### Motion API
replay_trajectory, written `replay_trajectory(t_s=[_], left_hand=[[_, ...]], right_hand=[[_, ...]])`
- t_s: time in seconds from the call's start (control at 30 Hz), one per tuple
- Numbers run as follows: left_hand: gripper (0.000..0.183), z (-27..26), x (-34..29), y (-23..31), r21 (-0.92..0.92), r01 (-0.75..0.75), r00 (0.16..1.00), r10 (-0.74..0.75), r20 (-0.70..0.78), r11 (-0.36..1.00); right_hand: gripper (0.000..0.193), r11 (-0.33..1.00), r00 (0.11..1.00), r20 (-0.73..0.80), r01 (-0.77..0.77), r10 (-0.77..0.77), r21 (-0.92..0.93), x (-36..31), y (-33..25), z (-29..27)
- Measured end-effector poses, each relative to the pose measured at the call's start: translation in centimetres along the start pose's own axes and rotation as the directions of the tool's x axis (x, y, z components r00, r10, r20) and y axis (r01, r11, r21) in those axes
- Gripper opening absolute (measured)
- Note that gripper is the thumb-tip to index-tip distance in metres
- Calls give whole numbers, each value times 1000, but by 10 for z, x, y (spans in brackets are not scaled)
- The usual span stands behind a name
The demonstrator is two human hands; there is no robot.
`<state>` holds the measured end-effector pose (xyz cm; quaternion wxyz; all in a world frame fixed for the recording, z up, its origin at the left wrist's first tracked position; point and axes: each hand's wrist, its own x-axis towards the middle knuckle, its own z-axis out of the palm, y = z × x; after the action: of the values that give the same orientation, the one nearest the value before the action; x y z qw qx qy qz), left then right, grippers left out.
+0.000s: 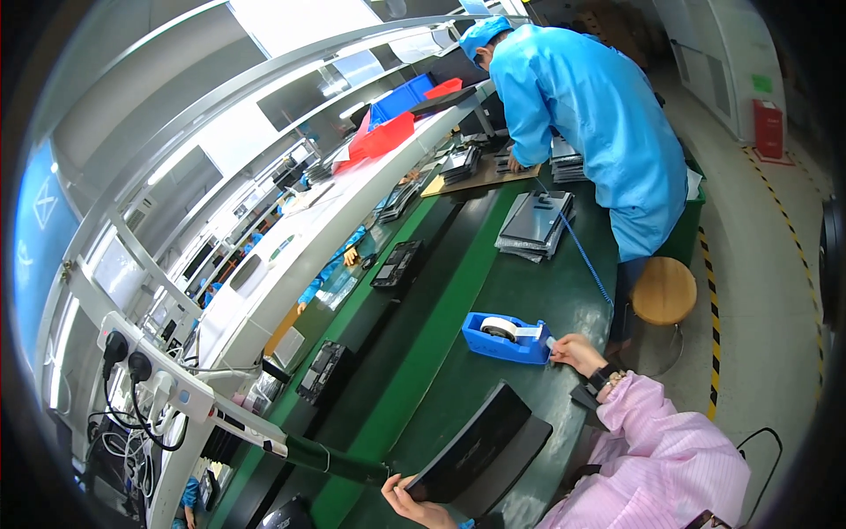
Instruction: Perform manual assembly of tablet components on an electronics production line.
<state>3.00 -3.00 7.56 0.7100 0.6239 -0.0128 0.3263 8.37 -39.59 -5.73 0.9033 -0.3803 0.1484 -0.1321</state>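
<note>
My left hand (pixel 416 508) grips the lower left edge of a black laptop (pixel 471 445), which stands folded partly open on the green bench in front of me. Farther off to the right, a blue tape dispenser (pixel 507 339) holds a roll of white tape (pixel 499 329). At its right end, my right hand (pixel 577 354) pinches a short strip of tape (pixel 551 342) between thumb and fingers. Whether that strip is torn off or still joined to the roll I cannot tell.
Opened laptop bases (pixel 323 373) lie along the green conveyor (pixel 441 304) to the left. A stack of laptop parts (pixel 536 220) sits beyond the dispenser. A co-worker in blue (pixel 590 123) leans over the far bench, near a wooden stool (pixel 664 291). Plugged-in cables (pixel 137 375) hang at left.
</note>
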Motion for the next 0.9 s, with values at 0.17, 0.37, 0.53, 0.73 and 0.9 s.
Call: replay_trajectory(t_s=[0.17, 0.37, 0.53, 0.73, 0.9], left_hand=[[34, -6, 1, -1, 20, 0, 1000, -1, 27, 1000], [39, 1, 4, 2, 96, -14, 999, 9, 49, 995], [22, 6, 9, 25, 351, -234, 972, 228, 61, 907], [35, 70, 18, 59, 465, -719, 628, 195, 754, 516], [24, 77, 14, 38, 497, -714, 569, -3, 822, 493]], right_hand=[[13, 982, 998, -14, 66, -69, -176, -52, -14, 14], [48, 925, 822, 532, 340, -204, -171, -86, -39, 111], [49, 945, 789, 611, 243, -61, -219, -71, -31, 130], [46, 978, 842, 537, 145, -43, -149, -78, -35, 135], [48, 970, 859, 511, 138, -16, -201, -86, -38, 132]])
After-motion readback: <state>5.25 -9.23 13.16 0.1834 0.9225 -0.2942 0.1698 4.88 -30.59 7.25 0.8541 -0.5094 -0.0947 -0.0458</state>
